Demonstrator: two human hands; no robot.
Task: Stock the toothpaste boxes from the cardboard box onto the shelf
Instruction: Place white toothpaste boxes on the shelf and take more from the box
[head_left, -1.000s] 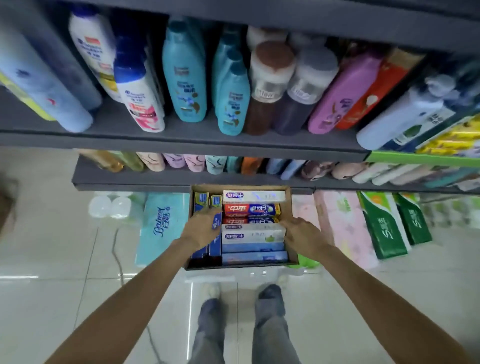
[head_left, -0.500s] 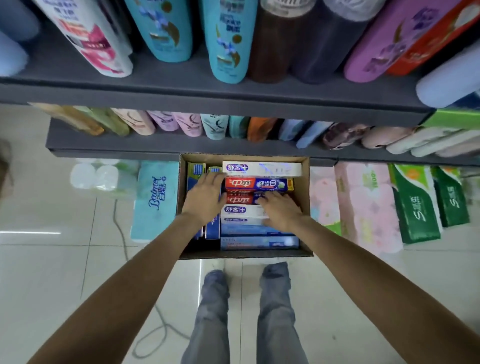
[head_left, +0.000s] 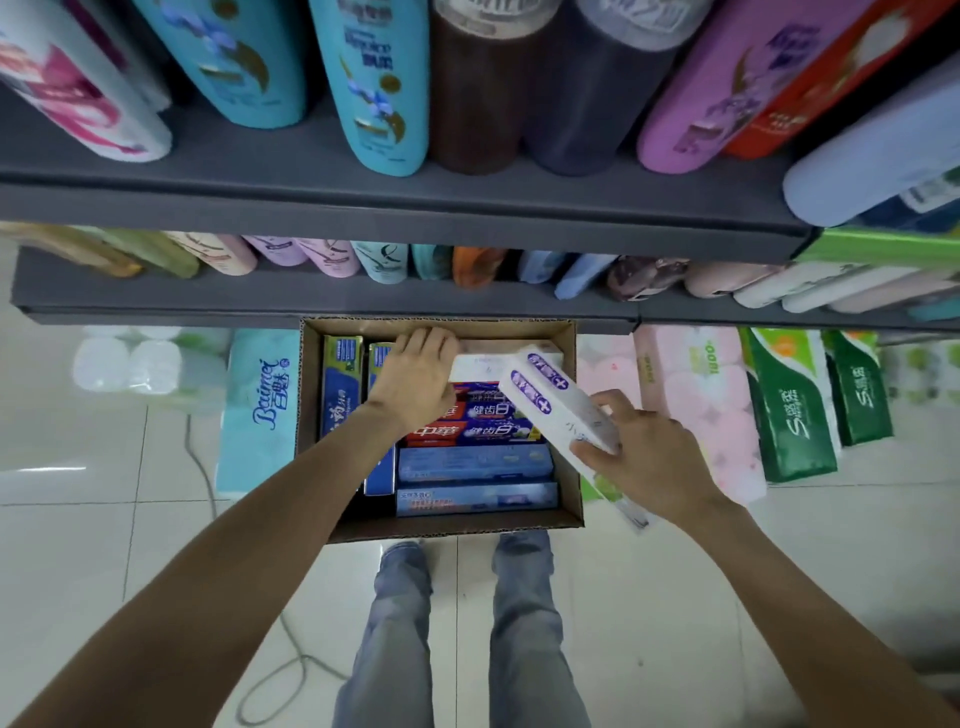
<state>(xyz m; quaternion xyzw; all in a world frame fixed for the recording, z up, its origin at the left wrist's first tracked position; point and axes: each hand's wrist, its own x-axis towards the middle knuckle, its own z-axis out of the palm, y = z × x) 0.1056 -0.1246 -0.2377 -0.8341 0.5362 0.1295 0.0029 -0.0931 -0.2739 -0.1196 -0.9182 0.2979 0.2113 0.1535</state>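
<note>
Right hand gripping one end of a long white toothpaste box with purple labels, lifted and tilted above the right side of the open brown cardboard box on the pale tiled floor. Left hand reaching into the cardboard box, fingers curled down over another white toothpaste box lying at the far end; whether actually gripping it, cannot tell. Below these, flat red-and-blue toothpaste boxes, then pale blue toothpaste boxes; upright blue-and-green boxes packed along the left wall. Just beyond the cardboard box, grey metal shelves loaded with shampoo bottles. Teal tissue pack beside the box on the left, pink and green tissue packs on the right.
</note>
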